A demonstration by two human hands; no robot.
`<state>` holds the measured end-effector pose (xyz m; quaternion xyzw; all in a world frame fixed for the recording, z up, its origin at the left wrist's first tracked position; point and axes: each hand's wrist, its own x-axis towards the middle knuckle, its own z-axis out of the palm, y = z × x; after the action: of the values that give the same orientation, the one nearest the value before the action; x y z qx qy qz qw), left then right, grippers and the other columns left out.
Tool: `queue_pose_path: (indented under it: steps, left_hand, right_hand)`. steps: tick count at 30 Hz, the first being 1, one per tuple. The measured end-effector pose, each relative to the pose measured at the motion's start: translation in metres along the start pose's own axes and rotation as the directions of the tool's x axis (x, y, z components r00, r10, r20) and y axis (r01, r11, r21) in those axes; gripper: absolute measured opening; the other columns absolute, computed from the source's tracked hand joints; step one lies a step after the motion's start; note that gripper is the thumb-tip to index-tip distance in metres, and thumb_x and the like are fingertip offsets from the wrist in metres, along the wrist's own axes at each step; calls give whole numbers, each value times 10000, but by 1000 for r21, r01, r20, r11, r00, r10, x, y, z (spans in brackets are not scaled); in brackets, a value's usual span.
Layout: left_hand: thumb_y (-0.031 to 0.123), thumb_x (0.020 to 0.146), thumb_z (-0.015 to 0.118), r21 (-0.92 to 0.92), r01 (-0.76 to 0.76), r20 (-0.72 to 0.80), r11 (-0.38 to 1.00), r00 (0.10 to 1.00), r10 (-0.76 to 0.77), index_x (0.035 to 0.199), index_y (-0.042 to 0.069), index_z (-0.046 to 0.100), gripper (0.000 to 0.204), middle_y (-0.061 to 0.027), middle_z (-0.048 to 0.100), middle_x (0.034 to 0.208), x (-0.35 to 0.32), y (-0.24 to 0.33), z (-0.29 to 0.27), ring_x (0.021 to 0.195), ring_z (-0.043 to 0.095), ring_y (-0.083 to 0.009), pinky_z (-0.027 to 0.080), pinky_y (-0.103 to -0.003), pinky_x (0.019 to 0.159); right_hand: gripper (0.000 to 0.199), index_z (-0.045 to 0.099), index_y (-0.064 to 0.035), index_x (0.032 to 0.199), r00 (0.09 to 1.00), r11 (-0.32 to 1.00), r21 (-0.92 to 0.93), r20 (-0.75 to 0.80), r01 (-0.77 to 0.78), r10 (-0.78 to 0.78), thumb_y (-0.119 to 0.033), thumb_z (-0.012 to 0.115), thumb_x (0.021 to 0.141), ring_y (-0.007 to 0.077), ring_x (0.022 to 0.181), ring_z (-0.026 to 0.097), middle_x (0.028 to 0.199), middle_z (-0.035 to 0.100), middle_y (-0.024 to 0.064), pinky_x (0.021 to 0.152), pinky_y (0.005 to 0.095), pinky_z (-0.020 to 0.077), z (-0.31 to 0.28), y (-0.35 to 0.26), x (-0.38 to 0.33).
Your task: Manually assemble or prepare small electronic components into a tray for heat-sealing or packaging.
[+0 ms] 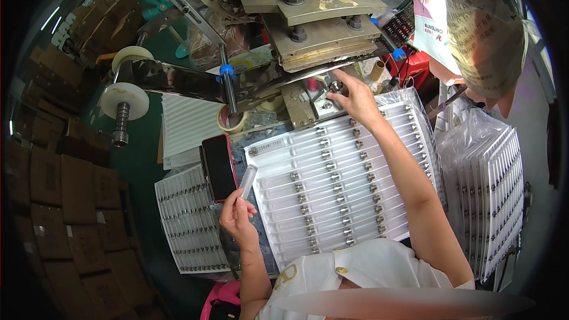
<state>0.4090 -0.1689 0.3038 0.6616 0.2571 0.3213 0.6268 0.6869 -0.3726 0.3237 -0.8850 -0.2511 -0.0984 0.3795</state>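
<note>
My left hand (237,216) holds a clear plastic tube (248,179) upright, just left of a white tray (278,154) filled with rows of clear tubes with metal caps. My right hand (354,98) reaches forward to the press machine (323,29), its fingers pinching a small metal-tipped piece (335,86) on the fixture under the press plate.
A black phone in a red case (218,166) leans beside the tray. Another tray of tubes (186,219) lies at the left, and stacked trays (498,189) stand at the right. A tape roll (231,120), white foil spools (124,99) and cardboard boxes (65,201) surround the bench.
</note>
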Motion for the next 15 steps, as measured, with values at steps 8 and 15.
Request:
queue_pose_path:
  steps: [8,15]
  left_hand:
    - [103,902,519,13,4,-17,1000,1000,-3,1015,-13,641,204,-16,569,646,2,-2,-2,548,502,-63,392,-199,503]
    - [113,905,513,8,-13,-9,1000,1000,13,1017,-15,640,212,-12,560,634,1,-2,3,538,493,-64,389,-199,499]
  right_hand:
    - [567,542,-55,1228,1000,1000,3,6,-1,1,-189,761,722,294,918,633,1115,618,186,780,343,499,-2,-2,1]
    - [571,536,-56,1229,999,999,-15,-10,39,-39,-211,758,726,302,936,629,1127,612,188,793,354,498,-2,1,1]
